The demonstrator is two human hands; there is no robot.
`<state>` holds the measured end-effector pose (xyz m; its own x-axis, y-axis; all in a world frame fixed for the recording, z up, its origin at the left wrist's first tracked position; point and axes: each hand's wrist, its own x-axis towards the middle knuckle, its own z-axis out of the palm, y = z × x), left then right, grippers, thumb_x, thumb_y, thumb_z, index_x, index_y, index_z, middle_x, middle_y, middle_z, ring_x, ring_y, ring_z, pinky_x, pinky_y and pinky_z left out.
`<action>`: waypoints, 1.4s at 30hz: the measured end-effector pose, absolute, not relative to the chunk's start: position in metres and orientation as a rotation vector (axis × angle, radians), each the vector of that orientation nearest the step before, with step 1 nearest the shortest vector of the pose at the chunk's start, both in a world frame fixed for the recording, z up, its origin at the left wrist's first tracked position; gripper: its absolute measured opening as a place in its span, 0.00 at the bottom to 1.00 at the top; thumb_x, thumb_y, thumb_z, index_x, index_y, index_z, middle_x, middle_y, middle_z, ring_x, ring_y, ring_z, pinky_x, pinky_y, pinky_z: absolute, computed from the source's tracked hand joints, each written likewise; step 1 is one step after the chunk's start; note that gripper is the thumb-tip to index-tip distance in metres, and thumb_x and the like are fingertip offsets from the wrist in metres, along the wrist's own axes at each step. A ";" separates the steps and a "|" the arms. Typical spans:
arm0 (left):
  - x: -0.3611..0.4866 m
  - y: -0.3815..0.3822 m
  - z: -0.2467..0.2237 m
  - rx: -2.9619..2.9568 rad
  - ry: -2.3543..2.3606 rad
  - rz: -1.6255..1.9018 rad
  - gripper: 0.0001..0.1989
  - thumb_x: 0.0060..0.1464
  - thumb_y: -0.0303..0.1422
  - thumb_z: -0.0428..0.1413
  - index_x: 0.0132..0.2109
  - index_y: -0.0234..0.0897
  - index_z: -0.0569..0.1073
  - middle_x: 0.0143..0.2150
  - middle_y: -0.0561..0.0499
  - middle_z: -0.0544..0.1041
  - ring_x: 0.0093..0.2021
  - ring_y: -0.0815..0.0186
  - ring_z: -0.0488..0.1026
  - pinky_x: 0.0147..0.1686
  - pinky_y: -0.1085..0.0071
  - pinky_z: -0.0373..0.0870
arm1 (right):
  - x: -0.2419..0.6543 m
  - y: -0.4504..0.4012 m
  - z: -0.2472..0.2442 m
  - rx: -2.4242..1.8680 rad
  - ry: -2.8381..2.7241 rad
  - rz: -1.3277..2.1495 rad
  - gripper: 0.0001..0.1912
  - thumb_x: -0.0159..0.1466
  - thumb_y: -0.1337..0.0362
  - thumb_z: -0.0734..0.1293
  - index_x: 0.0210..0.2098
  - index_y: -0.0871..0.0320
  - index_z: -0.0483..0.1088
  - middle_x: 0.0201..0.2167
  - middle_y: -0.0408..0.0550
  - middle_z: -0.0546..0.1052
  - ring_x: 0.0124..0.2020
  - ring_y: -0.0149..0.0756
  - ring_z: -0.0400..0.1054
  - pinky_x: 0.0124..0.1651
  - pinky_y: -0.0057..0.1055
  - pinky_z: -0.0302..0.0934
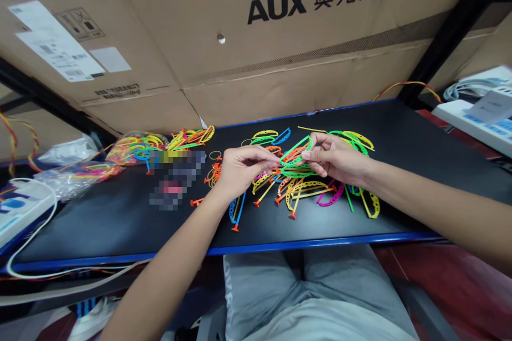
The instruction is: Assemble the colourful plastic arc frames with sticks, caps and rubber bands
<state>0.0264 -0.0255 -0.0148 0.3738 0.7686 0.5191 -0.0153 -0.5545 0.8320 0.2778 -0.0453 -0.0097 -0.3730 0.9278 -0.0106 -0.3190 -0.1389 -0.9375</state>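
Observation:
My left hand is closed in a pinch near the middle of the black table, with a small orange tip at its fingertips. My right hand has thumb and forefinger pressed on a green toy bow, just right of my left hand. Beneath and around both hands lies a pile of plastic bows and sticks in several colours. A blue bow and an orange suction-cup tip lie below my left hand. A yellow bow lies below my right wrist.
Behind the table stands a large cardboard box. Plastic bags of bows lie at the back left, beside a blurred-out object. White boxes stand at the right. A white cable hangs at the left edge.

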 end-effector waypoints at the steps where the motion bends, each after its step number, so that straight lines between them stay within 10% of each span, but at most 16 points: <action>1: 0.026 -0.026 -0.015 1.861 0.656 1.251 0.06 0.55 0.38 0.72 0.37 0.42 0.88 0.34 0.48 0.86 0.26 0.69 0.79 0.28 0.72 0.79 | 0.277 -0.046 -0.010 -0.804 -1.164 1.678 0.27 0.52 0.59 0.86 0.29 0.55 0.64 0.18 0.34 0.73 0.15 0.21 0.62 0.18 0.21 0.55; 14: 0.012 -0.008 -0.010 2.607 1.239 0.749 0.17 0.68 0.42 0.60 0.59 0.42 0.79 0.61 0.42 0.81 0.67 0.48 0.72 0.68 0.44 0.61 | 0.301 -0.025 -0.008 -1.113 -1.567 0.653 0.12 0.61 0.59 0.76 0.36 0.52 0.70 0.25 0.42 0.76 0.25 0.36 0.69 0.29 0.37 0.66; 21: 0.013 -0.010 -0.005 2.653 1.177 0.521 0.15 0.71 0.42 0.56 0.57 0.41 0.78 0.58 0.44 0.83 0.61 0.52 0.76 0.67 0.48 0.61 | 0.313 -0.019 -0.017 -1.404 -2.097 -0.106 0.07 0.62 0.68 0.70 0.41 0.53 0.74 0.33 0.49 0.79 0.41 0.47 0.71 0.34 0.37 0.60; 42: -0.049 0.007 0.009 2.527 1.820 0.160 0.06 0.57 0.30 0.60 0.32 0.41 0.80 0.38 0.45 0.84 0.45 0.49 0.77 0.46 0.56 0.66 | 0.310 -0.022 -0.015 -1.190 -2.174 0.081 0.06 0.68 0.61 0.68 0.35 0.54 0.74 0.31 0.51 0.79 0.38 0.47 0.70 0.41 0.43 0.65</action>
<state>-0.0491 0.0073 0.0086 0.3136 0.9470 0.0694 0.9446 -0.3186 0.0792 0.3099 -0.0221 -0.0146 -0.3769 0.7728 0.5106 0.7327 0.5860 -0.3461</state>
